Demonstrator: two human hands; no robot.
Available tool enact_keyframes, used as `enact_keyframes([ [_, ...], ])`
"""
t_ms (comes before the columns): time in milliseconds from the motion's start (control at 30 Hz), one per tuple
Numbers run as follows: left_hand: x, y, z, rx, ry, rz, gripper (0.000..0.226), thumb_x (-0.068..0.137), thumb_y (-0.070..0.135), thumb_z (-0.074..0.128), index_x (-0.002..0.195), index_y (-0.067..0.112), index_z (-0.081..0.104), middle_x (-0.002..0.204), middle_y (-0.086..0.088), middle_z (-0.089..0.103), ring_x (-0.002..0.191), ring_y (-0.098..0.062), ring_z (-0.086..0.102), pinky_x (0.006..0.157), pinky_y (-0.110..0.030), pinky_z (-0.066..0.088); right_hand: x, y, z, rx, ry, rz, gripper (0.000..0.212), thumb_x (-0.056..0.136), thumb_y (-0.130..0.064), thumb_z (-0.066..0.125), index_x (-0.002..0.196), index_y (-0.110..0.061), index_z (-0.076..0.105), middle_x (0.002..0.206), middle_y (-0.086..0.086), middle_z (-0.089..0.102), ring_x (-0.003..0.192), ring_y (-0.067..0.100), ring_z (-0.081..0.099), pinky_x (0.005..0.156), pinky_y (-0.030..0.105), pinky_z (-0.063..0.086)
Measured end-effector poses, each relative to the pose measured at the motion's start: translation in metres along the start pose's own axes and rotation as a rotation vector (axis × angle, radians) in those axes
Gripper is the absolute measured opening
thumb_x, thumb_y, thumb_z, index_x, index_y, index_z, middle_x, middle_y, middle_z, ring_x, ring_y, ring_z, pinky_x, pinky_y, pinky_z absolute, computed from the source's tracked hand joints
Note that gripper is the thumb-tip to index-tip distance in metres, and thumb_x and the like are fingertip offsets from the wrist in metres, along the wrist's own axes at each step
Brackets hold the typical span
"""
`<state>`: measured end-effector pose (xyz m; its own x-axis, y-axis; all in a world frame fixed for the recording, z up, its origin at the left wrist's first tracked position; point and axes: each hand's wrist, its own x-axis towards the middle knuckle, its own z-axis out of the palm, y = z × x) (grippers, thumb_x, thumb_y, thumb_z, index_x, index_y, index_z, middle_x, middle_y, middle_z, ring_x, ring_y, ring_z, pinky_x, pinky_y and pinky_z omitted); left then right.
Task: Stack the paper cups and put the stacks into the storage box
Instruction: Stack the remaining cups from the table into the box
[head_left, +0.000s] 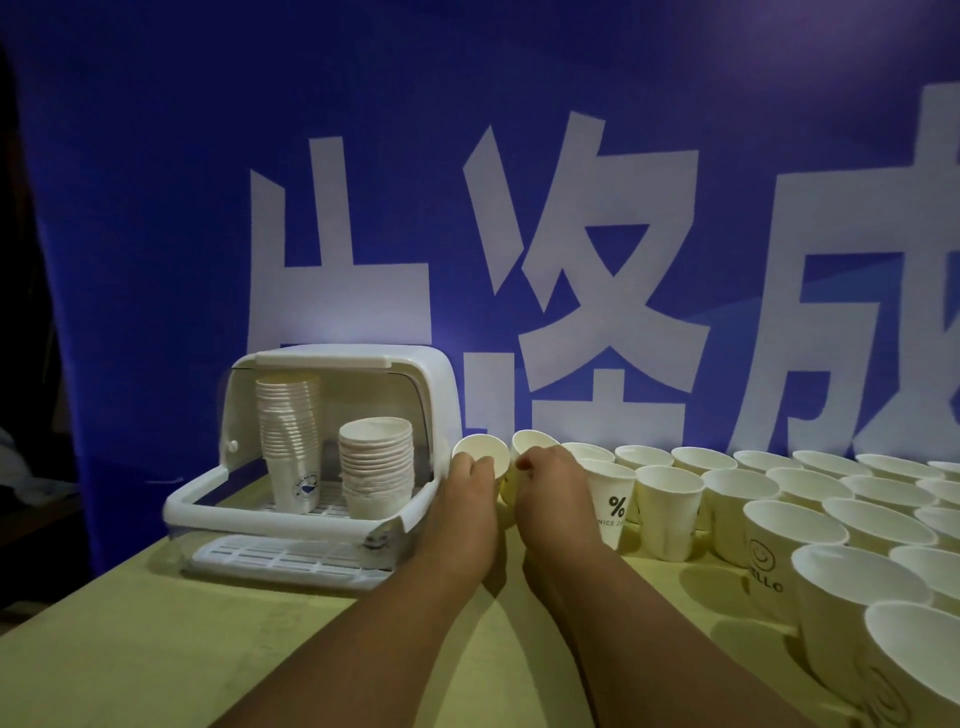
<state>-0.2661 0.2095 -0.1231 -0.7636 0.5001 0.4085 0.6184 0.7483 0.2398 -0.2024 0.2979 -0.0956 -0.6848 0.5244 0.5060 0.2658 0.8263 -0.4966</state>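
Nearest, two bare forearms reach out over the pale yellow-green tabletop (156, 649). To the right of the right hand, a crowd of loose white paper cups (670, 514) stands mouths up in rough rows. Some are printed with a smiling face or a percent sign. Standing open like that, each is ready to be lifted and dropped into another.

The left hand (472, 486) grips a small white paper cup (480, 453) by its side wall, tipped so the mouth faces back toward the person. The right hand (550, 475) holds a second white paper cup (535, 442) just beside it, tilted likewise. I judge they are being brought together so that one nests in the other. The fingertips are hidden behind the cups, so the grip is probably a curl round the wall rather than a pinch at the rim.

Just left of the left hand sits the white plastic storage box (291, 522), its hinged lid swung up and back so the front is open for loading. Inside stands a tall stack of narrow white cups (288, 441), with a shorter stack of wider white cups (376, 467) between it and the left hand. With so many cups loose, the task looks well short of done.

Farthest off hangs a blue banner with large white characters (156, 208).
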Motion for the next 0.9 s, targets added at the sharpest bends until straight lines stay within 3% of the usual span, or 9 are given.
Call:
enact_keyframes([
  [100,-0.003,0.006,-0.014,0.071,0.026,-0.052,0.082,0.085,0.046,0.079,0.15,0.025,0.034,0.151,-0.002,0.04,0.134,-0.022,0.043,0.116,-0.037,0.038,0.001,-0.008,-0.01,0.072,0.105,0.014,0.026,0.086,-0.017,0.072,0.111,-0.018,0.065,0.106,0.002,0.066,0.087,0.015,0.063,0.084,0.029,0.055],
  [233,-0.016,0.014,-0.038,-0.084,0.252,-0.001,0.051,0.088,0.029,0.079,0.133,0.023,0.056,0.124,0.004,0.048,0.097,-0.011,0.047,0.085,-0.022,0.043,0.001,-0.018,-0.02,0.3,0.252,0.033,0.012,0.089,-0.018,0.068,0.1,-0.02,0.063,0.094,-0.002,0.065,0.077,0.011,0.059,0.073,0.02,0.05],
  [400,-0.044,0.015,-0.082,-0.21,0.474,0.105,0.006,0.101,0.025,0.059,0.107,0.022,0.06,0.103,0.007,0.045,0.084,-0.017,0.057,0.062,-0.026,0.047,0.007,-0.026,-0.037,0.395,0.309,0.016,0.016,0.088,-0.018,0.067,0.104,-0.019,0.066,0.094,-0.005,0.064,0.08,0.011,0.059,0.062,0.014,0.041],
  [533,-0.061,0.004,-0.114,-0.39,0.66,0.175,0.011,0.104,0.022,0.053,0.095,0.019,0.059,0.097,0.006,0.053,0.077,-0.013,0.053,0.059,-0.028,0.045,0.01,-0.039,-0.053,0.479,0.331,-0.072,0.012,0.091,-0.018,0.063,0.102,-0.019,0.068,0.093,-0.004,0.065,0.084,0.011,0.06,0.067,0.016,0.045],
  [733,-0.07,-0.038,-0.135,-0.45,0.929,0.14,0.011,0.102,0.017,0.057,0.101,0.008,0.064,0.096,-0.004,0.064,0.085,-0.016,0.059,0.067,-0.016,0.044,0.008,-0.065,-0.072,0.558,0.357,-0.178,0.007,0.094,-0.024,0.064,0.101,-0.024,0.066,0.099,-0.007,0.062,0.085,0.008,0.056,0.067,0.011,0.041],
  [900,-0.067,-0.075,-0.128,-0.296,0.927,0.152,0.021,0.103,0.019,0.051,0.105,0.003,0.064,0.098,-0.01,0.064,0.086,-0.019,0.057,0.067,-0.017,0.045,0.003,-0.083,-0.078,0.617,0.31,-0.189,0.013,0.093,-0.024,0.065,0.106,-0.025,0.065,0.103,-0.007,0.059,0.091,0.013,0.057,0.07,0.014,0.045],
])
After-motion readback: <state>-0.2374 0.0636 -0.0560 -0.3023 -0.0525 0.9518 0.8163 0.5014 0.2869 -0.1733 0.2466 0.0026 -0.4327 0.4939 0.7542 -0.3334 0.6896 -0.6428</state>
